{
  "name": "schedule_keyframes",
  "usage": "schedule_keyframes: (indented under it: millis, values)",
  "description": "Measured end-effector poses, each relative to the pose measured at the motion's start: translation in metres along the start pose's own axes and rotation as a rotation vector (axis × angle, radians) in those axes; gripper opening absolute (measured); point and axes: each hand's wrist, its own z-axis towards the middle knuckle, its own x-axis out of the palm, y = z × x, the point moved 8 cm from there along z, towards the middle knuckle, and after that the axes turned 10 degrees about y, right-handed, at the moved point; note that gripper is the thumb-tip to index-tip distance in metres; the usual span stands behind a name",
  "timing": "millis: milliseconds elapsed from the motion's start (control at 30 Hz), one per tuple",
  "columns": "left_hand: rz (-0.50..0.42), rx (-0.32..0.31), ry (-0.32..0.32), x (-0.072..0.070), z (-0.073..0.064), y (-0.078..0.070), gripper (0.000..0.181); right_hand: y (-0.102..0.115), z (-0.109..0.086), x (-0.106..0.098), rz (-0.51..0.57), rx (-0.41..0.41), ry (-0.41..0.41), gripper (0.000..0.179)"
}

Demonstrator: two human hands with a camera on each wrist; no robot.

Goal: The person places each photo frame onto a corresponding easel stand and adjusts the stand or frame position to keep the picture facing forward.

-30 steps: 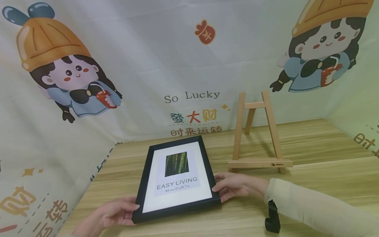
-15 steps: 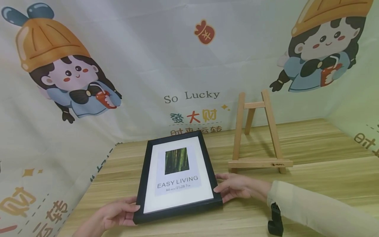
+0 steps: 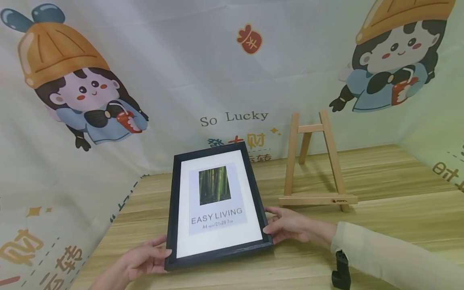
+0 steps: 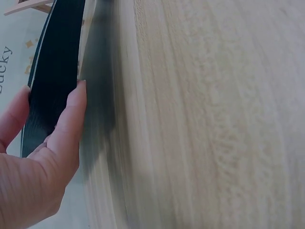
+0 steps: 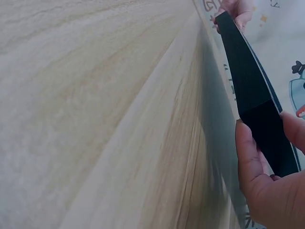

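Observation:
A black picture frame (image 3: 217,256) with a white mat and a bamboo print reading "EASY LIVING" is held between my two hands, its far end tilted up. My left hand (image 3: 146,257) grips the lower left edge, thumb on the front and fingers behind. On the lower right edge, my right hand (image 3: 288,226) pinches the border the same way. Both wrist views show the frame's dark side, (image 4: 55,71) in the left and the frame's corner (image 5: 259,105) in the right, raised off the wood with a shadow below.
A small wooden easel (image 3: 317,199) stands on the wood-grain table (image 3: 384,177), right of the frame and behind my right hand. A printed cloth (image 3: 174,100) with cartoon figures hangs behind and along the sides. A black device (image 3: 340,270) hangs under the right sleeve.
The picture frame has tilted up, its far edge rising over the lettering on the cloth. Both hands keep their grip and have shifted only slightly. The easel has stayed put.

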Motion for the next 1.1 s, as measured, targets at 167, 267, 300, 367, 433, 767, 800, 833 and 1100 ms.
schedule_keyframes:
  millis: [167, 267, 300, 367, 433, 767, 800, 833, 1100]
  values:
    - [0.006, 0.048, 0.001, -0.001, 0.0, -0.004, 0.089, 0.002, -0.001, -0.002, -0.025, -0.035, -0.007, 0.087]
    - [0.008, 0.071, -0.01, -0.002, 0.001, -0.005, 0.084, 0.005, -0.002, -0.002, -0.04, -0.05, -0.015, 0.088]
    - [0.006, 0.077, -0.022, -0.002, 0.001, -0.006, 0.082, 0.006, -0.003, -0.002, -0.046, -0.057, -0.019, 0.089]
    - [0.011, 0.086, -0.049, -0.002, 0.001, -0.007, 0.079, 0.009, -0.005, -0.003, -0.058, -0.069, -0.029, 0.089]
    - [0.017, 0.095, -0.074, -0.002, 0.001, -0.009, 0.079, 0.012, -0.006, -0.004, -0.077, -0.09, -0.034, 0.089]
    - [0.114, 0.174, -0.097, 0.003, 0.004, -0.027, 0.085, 0.03, -0.011, -0.013, -0.207, -0.139, -0.077, 0.087]
    - [0.112, 0.183, -0.097, 0.003, 0.005, -0.029, 0.085, 0.031, -0.011, -0.014, -0.216, -0.142, -0.082, 0.087]
    - [0.113, 0.192, -0.097, 0.004, 0.005, -0.031, 0.085, 0.033, -0.011, -0.015, -0.221, -0.146, -0.086, 0.087]
    - [0.162, 0.237, -0.141, 0.011, 0.008, -0.046, 0.083, 0.044, -0.017, -0.019, -0.244, -0.17, -0.116, 0.088]
